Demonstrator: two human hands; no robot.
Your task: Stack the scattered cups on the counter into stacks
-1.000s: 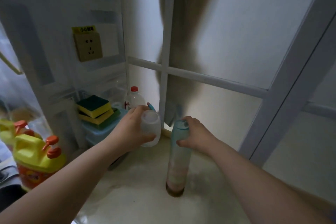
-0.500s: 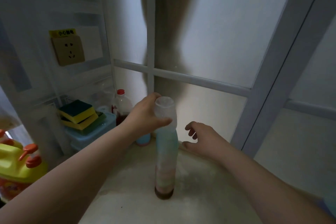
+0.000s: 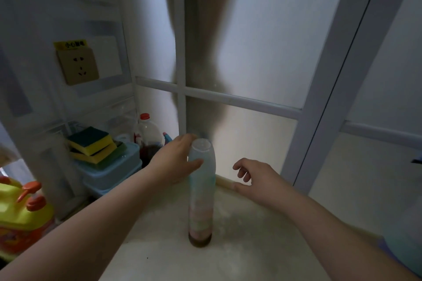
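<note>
A tall stack of upside-down cups (image 3: 201,207) stands on the pale counter (image 3: 239,246), brown at the bottom, pinkish in the middle and pale teal higher up. A clear cup (image 3: 201,147) caps the stack. My left hand (image 3: 175,159) wraps around that top cup, thumb in front and fingers behind it. My right hand (image 3: 253,178) hovers to the right of the stack, apart from it, with its fingers spread and nothing in it.
Yellow-green sponges (image 3: 91,143) lie on a light blue box (image 3: 109,171) at the left. A red-capped bottle (image 3: 148,134) stands behind my left hand, a small blue object (image 3: 167,138) beside it. A yellow jug (image 3: 20,210) sits far left. Frosted window panes (image 3: 251,52) close off the back.
My left hand carried the clear cup over and set it on top of the stack, where it now sits lower. My right hand let go of the stack and moved off to the right.
</note>
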